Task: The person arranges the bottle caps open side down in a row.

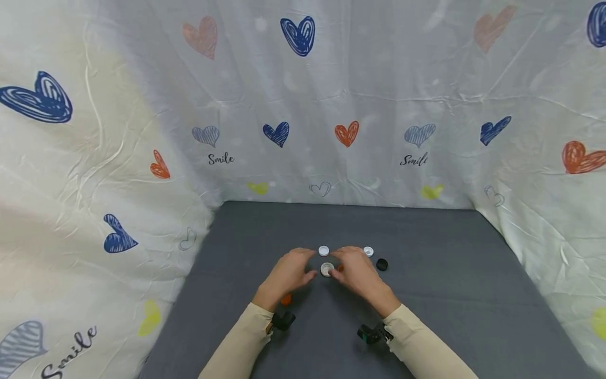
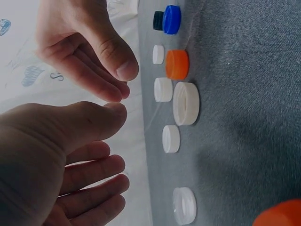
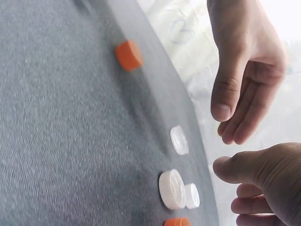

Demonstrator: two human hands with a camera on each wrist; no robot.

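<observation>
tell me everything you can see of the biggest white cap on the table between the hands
The large, round, white, plastic-looking cap has a thick pale rim around a recessed centre, which faces up. It lies flat on the dark grey tabletop, roughly midway between the person's left hand and right hand. Neither hand holds it; the wrist views show both above the surface. Smaller caps sit close by, but whether any touches it is unclear.

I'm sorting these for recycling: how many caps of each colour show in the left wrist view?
White or clear caps: 5
Orange caps: 2
Blue cap: 1
Black cap: 1
Total: 9
</observation>
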